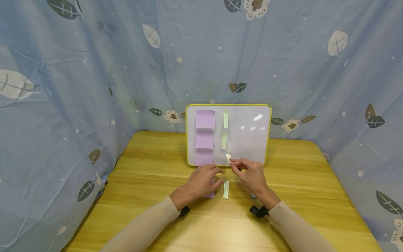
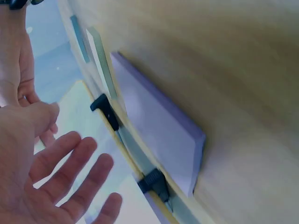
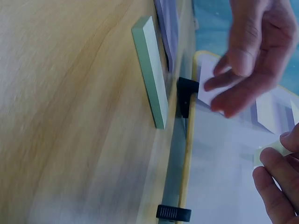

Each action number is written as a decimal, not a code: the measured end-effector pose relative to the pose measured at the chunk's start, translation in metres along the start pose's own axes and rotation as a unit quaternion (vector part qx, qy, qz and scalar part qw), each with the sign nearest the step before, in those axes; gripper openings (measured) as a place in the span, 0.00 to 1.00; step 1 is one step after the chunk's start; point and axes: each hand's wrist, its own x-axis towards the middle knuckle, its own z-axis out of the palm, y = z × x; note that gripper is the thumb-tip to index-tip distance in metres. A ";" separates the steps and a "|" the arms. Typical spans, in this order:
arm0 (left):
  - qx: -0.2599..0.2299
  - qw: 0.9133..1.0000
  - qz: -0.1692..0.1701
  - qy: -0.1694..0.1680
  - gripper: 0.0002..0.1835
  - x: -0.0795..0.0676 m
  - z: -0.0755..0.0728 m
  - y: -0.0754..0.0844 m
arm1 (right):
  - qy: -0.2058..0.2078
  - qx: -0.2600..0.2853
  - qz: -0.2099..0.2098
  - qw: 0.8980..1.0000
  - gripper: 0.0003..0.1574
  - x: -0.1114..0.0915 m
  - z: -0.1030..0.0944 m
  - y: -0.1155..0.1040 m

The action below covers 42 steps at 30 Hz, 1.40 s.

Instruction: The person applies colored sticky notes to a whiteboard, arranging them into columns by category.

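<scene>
My right hand point(image 1: 253, 175) pinches a narrow pale-green sticky note point(image 1: 228, 158) between thumb and fingers, just in front of the lower middle of a yellow-rimmed whiteboard point(image 1: 248, 143). Its strip is partly covered by the fingers in the right wrist view. Beside it, my left hand point(image 1: 199, 182) hovers over a purple sticky-note pad point(image 2: 156, 126) with loosely spread fingers and nothing in them. A narrow green pad point(image 1: 226, 190) lies on the table between the hands. On the board are a column of purple notes point(image 1: 205, 119) and two green strips point(image 1: 225, 119).
Black feet point(image 3: 187, 95) hold up the whiteboard on the wooden table point(image 1: 157, 154). A blue pad point(image 1: 253, 195) is mostly hidden below the right hand. A patterned blue curtain point(image 1: 201, 52) surrounds the table.
</scene>
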 end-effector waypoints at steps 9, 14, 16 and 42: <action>-0.004 0.998 -0.018 0.064 0.20 0.001 -0.007 -0.014 | -0.004 -0.018 0.014 1.000 0.06 0.002 0.010 -0.004; 0.003 0.996 -0.017 0.088 0.23 0.003 -0.009 -0.019 | -0.006 -0.018 0.025 1.000 0.05 0.003 0.013 -0.004; 0.010 0.996 -0.017 0.092 0.24 0.003 -0.009 -0.021 | -0.008 -0.016 0.030 0.999 0.05 0.004 0.016 -0.004; 0.132 0.978 0.066 0.145 0.26 0.018 -0.016 -0.038 | 0.003 0.001 0.062 0.998 0.03 0.009 0.033 0.004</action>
